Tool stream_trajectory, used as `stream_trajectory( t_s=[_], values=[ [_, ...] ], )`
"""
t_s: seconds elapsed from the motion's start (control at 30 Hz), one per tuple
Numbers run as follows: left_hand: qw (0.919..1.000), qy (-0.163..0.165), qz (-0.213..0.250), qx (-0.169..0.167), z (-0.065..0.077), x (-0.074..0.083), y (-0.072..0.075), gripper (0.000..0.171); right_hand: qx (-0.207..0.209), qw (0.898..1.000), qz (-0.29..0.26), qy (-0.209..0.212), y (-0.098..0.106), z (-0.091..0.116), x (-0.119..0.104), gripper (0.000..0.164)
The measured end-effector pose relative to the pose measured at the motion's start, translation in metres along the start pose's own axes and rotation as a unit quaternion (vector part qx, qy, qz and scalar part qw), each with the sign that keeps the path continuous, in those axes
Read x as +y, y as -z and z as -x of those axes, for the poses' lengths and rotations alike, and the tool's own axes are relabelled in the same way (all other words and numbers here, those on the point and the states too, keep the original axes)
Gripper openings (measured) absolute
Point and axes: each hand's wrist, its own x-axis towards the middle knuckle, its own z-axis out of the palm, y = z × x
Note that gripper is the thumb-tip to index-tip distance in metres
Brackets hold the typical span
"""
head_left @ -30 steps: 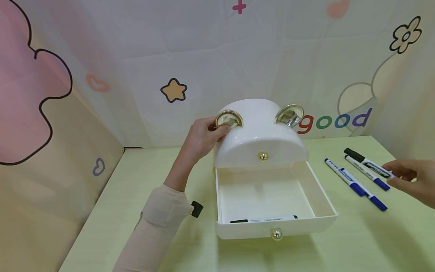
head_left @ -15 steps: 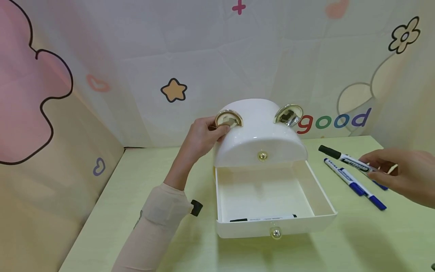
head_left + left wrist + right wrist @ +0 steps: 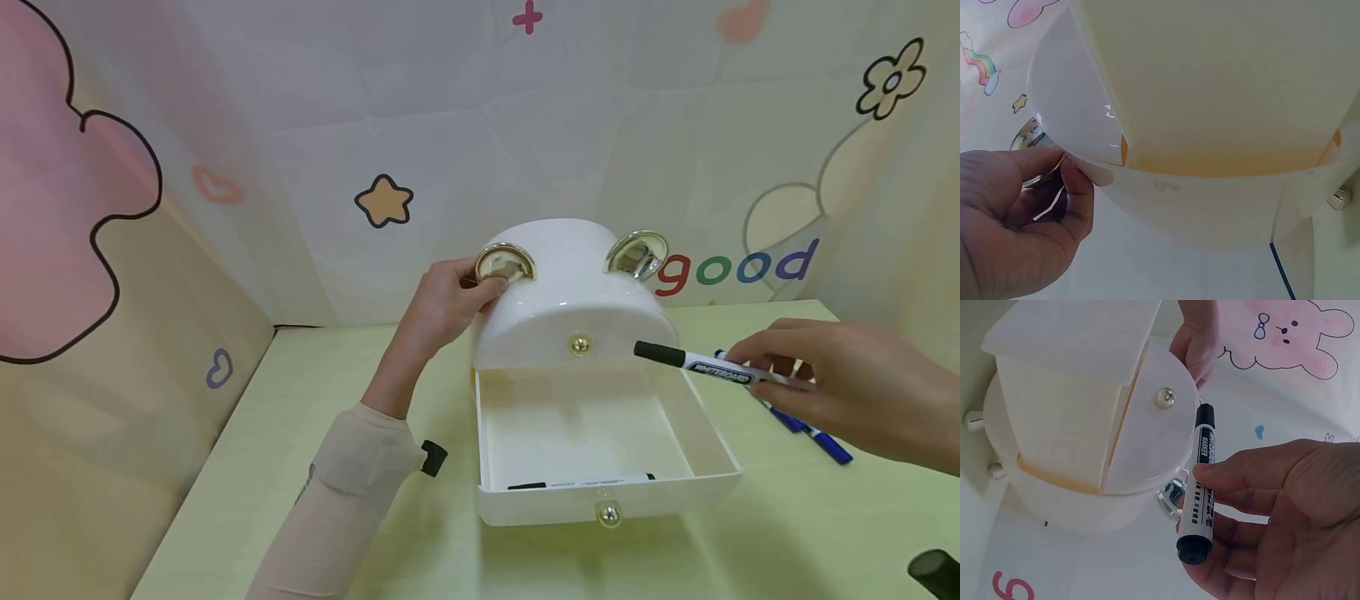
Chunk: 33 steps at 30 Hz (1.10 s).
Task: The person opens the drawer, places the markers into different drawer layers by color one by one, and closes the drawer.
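Observation:
A white rounded box [image 3: 562, 283] with two gold ear-like discs stands on the table, its lower drawer [image 3: 611, 504] pulled out. Inside the drawer, by the front wall, lies a marker with black ends [image 3: 600, 482]. My left hand [image 3: 450, 304] pinches the box's left gold ear [image 3: 504, 263] between thumb and fingers. In my right hand [image 3: 847, 383] is a black-capped marker [image 3: 712, 367], held in the air near the drawer's right side, cap pointing left. The right wrist view shows that marker [image 3: 1200, 487] between thumb and fingers.
Blue-capped markers [image 3: 832, 447] lie on the table right of the drawer, partly hidden by my right hand. A patterned cloth backdrop [image 3: 300, 167] rises behind the box. A dark rounded object [image 3: 936, 573] pokes in at the lower right corner.
My right hand has lifted the black-capped marker off the table and carried it left toward the drawer. My left hand stays on the gold ear.

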Motion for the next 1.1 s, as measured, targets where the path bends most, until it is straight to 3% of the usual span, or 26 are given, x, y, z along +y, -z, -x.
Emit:
stream_trajectory(
  t_s=[0.7, 1.1],
  values=[
    [1.0, -0.001, 0.0, 0.001, 0.001, 0.0, 0.0, 0.016, -0.019, 0.994, -0.025, 0.107, -0.008, -0.018, -0.041, 0.033],
    [1.0, -0.003, -0.003, 0.0, 0.001, 0.001, 0.0, 0.016, -0.059, 0.99, -0.06, 0.117, -0.02, -0.032, -0.057, 0.028]
  ],
)
